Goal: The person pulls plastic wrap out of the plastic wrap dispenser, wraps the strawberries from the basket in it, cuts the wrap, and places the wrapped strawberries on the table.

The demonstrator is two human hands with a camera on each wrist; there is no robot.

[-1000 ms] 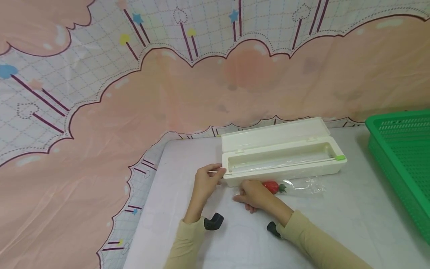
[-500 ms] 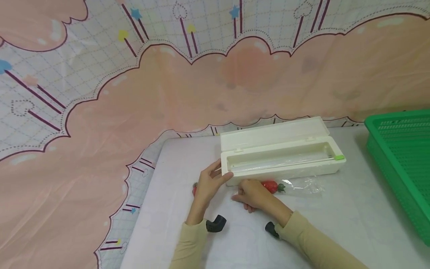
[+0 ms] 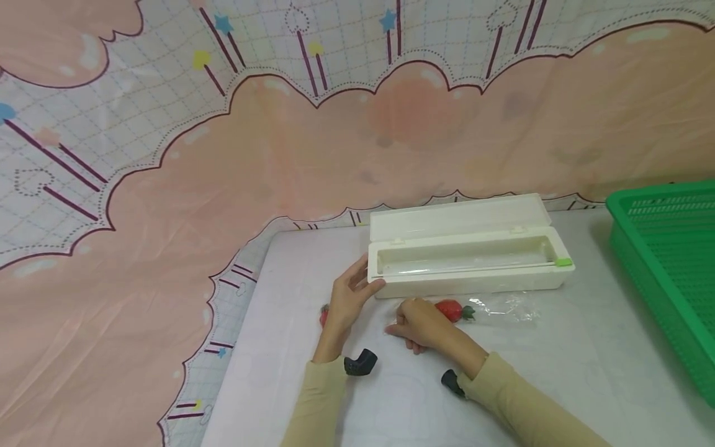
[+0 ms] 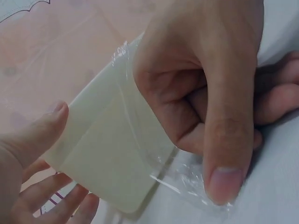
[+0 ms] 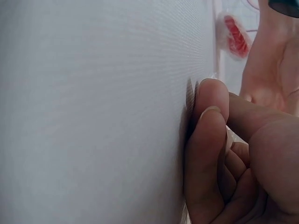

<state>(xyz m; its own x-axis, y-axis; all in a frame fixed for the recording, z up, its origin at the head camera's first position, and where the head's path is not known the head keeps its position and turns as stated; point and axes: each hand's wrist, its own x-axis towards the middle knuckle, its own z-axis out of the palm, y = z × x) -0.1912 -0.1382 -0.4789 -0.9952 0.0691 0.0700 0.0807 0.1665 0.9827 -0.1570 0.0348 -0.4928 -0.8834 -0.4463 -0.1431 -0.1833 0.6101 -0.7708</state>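
Observation:
A long white cling film box [image 3: 469, 287] with its lid raised stands at the back of the table. My left hand [image 3: 347, 304] grips its left end, thumb at the front corner and fingers behind. In front of the box my right hand [image 3: 420, 323] pinches clear cling film [image 4: 182, 179] against the white table, fingers curled in. Beside that hand a red strawberry [image 3: 450, 310] with green leaves lies under or in the film [image 3: 505, 309]. Another red thing [image 3: 324, 315], partly hidden by my left wrist, looks wrapped in film in the right wrist view [image 5: 237, 37].
A green plastic basket [image 3: 642, 273] stands at the right edge of the table. Black wrist-worn pieces [image 3: 360, 362] sit at both cuffs. A patterned pink curtain [image 3: 335, 155] hangs behind the table [image 3: 391, 403].
My left hand has shifted its hold on the box's end. The box's front lower edge has moved back from my right hand, which stays in place on the film.

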